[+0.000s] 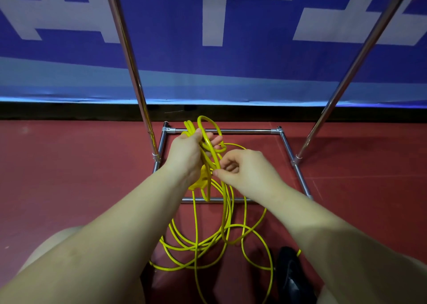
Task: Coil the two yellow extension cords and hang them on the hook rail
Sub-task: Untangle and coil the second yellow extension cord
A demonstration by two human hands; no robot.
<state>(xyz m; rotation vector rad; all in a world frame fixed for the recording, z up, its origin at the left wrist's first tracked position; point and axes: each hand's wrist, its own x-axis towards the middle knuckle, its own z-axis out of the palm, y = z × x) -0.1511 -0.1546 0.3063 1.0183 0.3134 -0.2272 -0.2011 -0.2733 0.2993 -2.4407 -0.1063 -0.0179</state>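
A yellow extension cord (208, 239) lies in loose tangled loops on the red floor between my legs. My left hand (187, 153) grips a small bundle of its loops (208, 130), which stick up above my fingers, and the cord's yellow plug end (203, 180) hangs under that wrist. My right hand (245, 169) pinches a strand of the same cord just right of the bundle, with the strand running down to the floor pile. I cannot tell whether the pile is one cord or two. No hook rail top is in view.
A chrome rack base (231, 131) forms a rectangle on the floor under my hands. Its two slanted poles (129, 56) (351, 72) rise left and right. A blue and white banner (208, 49) covers the wall behind. A black shoe (291, 276) is at lower right.
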